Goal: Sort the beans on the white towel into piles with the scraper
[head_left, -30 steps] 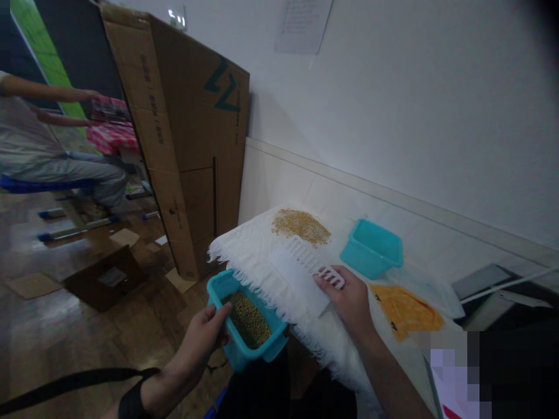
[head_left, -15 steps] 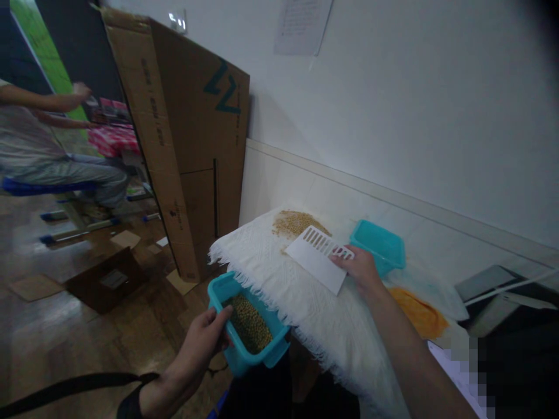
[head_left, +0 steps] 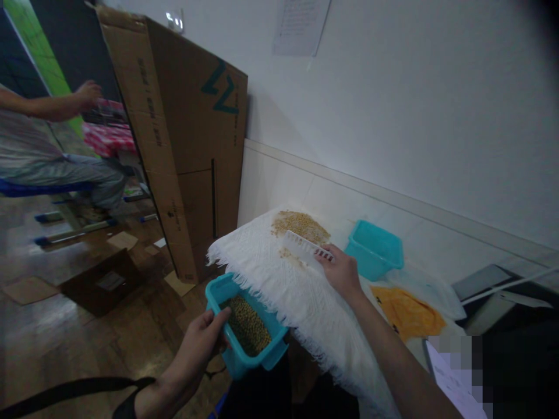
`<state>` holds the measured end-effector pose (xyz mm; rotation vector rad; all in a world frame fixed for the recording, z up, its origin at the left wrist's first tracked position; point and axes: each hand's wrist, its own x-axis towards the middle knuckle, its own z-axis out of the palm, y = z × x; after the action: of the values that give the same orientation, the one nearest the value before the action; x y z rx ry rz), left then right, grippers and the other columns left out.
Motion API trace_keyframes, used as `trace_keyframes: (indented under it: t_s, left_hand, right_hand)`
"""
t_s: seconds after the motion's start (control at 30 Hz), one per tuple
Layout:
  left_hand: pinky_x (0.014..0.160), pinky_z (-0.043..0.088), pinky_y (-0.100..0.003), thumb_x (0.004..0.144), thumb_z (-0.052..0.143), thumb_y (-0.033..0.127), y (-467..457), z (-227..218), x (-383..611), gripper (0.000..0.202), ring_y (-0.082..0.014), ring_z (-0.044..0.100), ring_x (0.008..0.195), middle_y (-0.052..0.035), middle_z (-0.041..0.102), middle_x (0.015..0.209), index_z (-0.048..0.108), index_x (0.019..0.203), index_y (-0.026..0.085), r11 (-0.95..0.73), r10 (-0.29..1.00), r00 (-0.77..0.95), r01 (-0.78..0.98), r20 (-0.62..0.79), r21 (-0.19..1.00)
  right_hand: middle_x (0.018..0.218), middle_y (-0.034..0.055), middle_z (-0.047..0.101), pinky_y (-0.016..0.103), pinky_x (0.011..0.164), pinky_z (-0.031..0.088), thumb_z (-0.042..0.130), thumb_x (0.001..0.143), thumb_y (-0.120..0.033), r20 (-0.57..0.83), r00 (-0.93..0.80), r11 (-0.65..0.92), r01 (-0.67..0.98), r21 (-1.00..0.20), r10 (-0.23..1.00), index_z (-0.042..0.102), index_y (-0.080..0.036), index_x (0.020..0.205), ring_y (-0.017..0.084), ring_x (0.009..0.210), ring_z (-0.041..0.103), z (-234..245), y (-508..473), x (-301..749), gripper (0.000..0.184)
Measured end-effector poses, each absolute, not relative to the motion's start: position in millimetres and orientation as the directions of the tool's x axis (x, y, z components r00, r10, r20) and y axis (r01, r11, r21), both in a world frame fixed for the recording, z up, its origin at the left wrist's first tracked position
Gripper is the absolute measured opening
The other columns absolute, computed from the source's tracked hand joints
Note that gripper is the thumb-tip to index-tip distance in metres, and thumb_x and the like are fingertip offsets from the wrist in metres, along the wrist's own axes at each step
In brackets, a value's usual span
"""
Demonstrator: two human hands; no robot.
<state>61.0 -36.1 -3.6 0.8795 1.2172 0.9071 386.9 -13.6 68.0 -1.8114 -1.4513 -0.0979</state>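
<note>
My left hand (head_left: 205, 331) grips the near left rim of a turquoise plastic bin (head_left: 279, 343), thumb over the edge. Yellowish beans (head_left: 248, 323) lie inside that bin, which is held just below the fringed edge of a white cloth (head_left: 257, 244). Closed around the right end of a white slotted plastic scraper (head_left: 301, 247) is my right hand (head_left: 338, 267). The scraper is tilted nearly edge-on, over the cloth and at the near side of a spread pile of beans (head_left: 301, 223). A few stray beans (head_left: 286, 254) lie on the cloth close to it.
A second turquoise bin (head_left: 375, 250) stands at the back right by the wall. Near it lie an orange cloth (head_left: 410, 311) and clear plastic. A tall cardboard box (head_left: 196, 128) rises at the left. Beyond it a person (head_left: 52, 139) sits at a table with a checked cloth (head_left: 109, 138).
My right hand has moved left with the scraper and turned it from showing its flat face to nearly edge-on. The left hand and its bin have barely shifted.
</note>
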Motion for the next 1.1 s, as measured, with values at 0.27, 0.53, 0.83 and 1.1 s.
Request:
trace_keyframes:
  t_s: [0.27,0.53,0.83,1.1]
  left_hand:
    - [0.042,0.037,-0.021,0.07,0.073,0.056,-37,0,61,0.04,-0.0101,0.049,0.04,0.006,0.055,0.045,0.056,0.063,0.021,0.378,0.921,0.131,-0.083,-0.366,0.922]
    - [0.04,0.033,-0.022,0.065,0.074,0.058,-35,2,62,0.042,-0.0106,0.048,0.037,0.005,0.055,0.042,0.054,0.06,0.021,0.379,0.921,0.124,-0.071,-0.369,0.923]
    - [0.041,0.036,-0.022,0.069,0.073,0.057,-36,-3,61,0.041,-0.0103,0.048,0.038,0.005,0.056,0.043,0.055,0.061,0.022,0.379,0.922,0.116,-0.081,-0.369,0.922]
    - [0.042,0.037,-0.022,0.069,0.074,0.055,-38,2,61,0.039,-0.0102,0.049,0.04,0.0055,0.056,0.045,0.057,0.063,0.021,0.388,0.917,0.14,-0.113,-0.372,0.915]
  right_hand:
    - [0.082,0.0039,0.077,0.028,0.066,0.05,0.059,0.084,-0.033,0.537,0.281,0.01,0.879,-0.476,0.795,0.073,-0.022,0.093,0.021,0.072,0.071,74,-21,378,0.02]
    - [0.081,0.003,0.077,0.027,0.065,0.05,0.059,0.084,-0.031,0.528,0.252,0.023,0.887,-0.46,0.811,0.072,-0.023,0.092,0.021,0.071,0.071,73,-17,371,0.018]
    - [0.082,0.0023,0.077,0.028,0.068,0.052,0.06,0.084,-0.03,0.509,0.221,0.074,0.865,-0.496,0.832,0.073,-0.023,0.092,0.02,0.073,0.072,81,-29,366,0.017]
    - [0.082,0.0023,0.077,0.027,0.067,0.051,0.057,0.087,-0.03,0.504,0.196,0.09,0.868,-0.487,0.841,0.072,-0.023,0.092,0.021,0.073,0.072,81,-31,357,0.017]
